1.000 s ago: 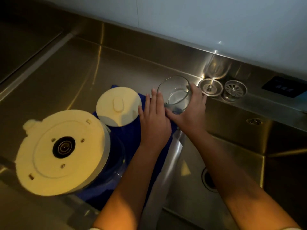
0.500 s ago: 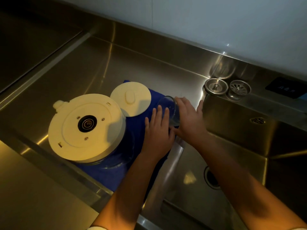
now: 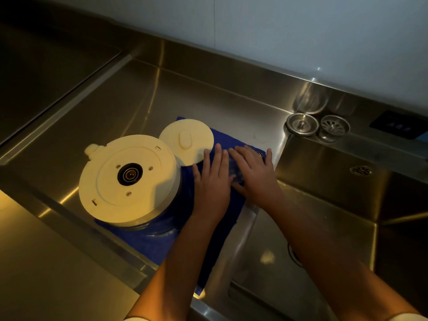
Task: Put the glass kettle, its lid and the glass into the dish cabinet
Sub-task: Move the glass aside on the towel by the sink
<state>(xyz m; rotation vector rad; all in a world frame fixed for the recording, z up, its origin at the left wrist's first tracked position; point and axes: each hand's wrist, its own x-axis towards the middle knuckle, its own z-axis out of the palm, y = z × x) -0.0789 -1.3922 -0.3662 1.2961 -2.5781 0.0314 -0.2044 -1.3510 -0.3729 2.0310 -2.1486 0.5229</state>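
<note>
The glass kettle point(image 3: 129, 179) stands upside down on a blue cloth point(image 3: 228, 140), its cream base facing up. Its round cream lid point(image 3: 186, 141) lies flat just behind it on the cloth. The clear glass point(image 3: 235, 173) sits low on the cloth and is mostly hidden. My right hand point(image 3: 254, 174) wraps over it, fingers on top and thumb at its near side. My left hand point(image 3: 213, 184) lies flat on the cloth right beside the glass, fingers straight, between the glass and the kettle.
Everything rests on a steel drainboard point(image 3: 139, 100) beside a deep sink basin point(image 3: 324, 205) to the right. Two metal sink strainers point(image 3: 302, 123) sit on the back ledge. A dark control panel point(image 3: 398, 127) is at far right. A raised counter point(image 3: 46, 262) runs along the near left.
My right hand has brought the glass down from a raised tilt onto the blue cloth. My left hand stayed flat on the cloth. The view pulled back and shifted left.
</note>
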